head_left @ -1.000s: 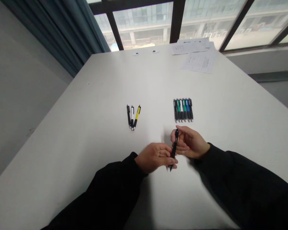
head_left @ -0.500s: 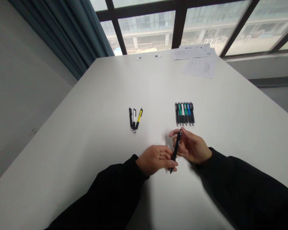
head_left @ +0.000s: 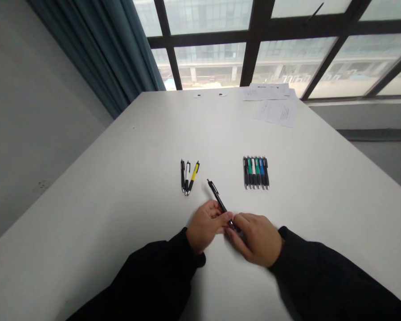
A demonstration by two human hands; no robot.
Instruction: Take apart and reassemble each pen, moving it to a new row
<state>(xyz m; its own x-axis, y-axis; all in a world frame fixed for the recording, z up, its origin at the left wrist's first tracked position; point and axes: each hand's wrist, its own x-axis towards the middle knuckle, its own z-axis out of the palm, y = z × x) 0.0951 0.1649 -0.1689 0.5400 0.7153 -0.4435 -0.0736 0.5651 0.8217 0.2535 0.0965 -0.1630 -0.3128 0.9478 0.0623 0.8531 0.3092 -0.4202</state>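
Note:
A black pen (head_left: 216, 194) slants above the white table (head_left: 147, 178), its clip end up and to the left. My left hand (head_left: 205, 225) is closed on its lower half, thumb along the barrel. At the lower end, the fingers of my right hand (head_left: 259, 240) are pinched around the tip, which they partly hide. Beyond my left hand lie three pens: a black pen (head_left: 182, 174), a white pen (head_left: 187, 173) and a yellow pen (head_left: 194, 174). Farther right, several pens (head_left: 258, 168) in black, green, white and blue lie side by side in a neat row.
Printed sheets (head_left: 276, 111) overlap at the far right of the table. Two small cable holes (head_left: 222, 94) sit near its back edge. Behind stand a window (head_left: 210, 60) and a blue curtain (head_left: 120, 58) at the left.
The pen has swung so its clip end now points up-left instead of up-right. My right hand has moved from the upper end down to the tip. The view has tilted upward.

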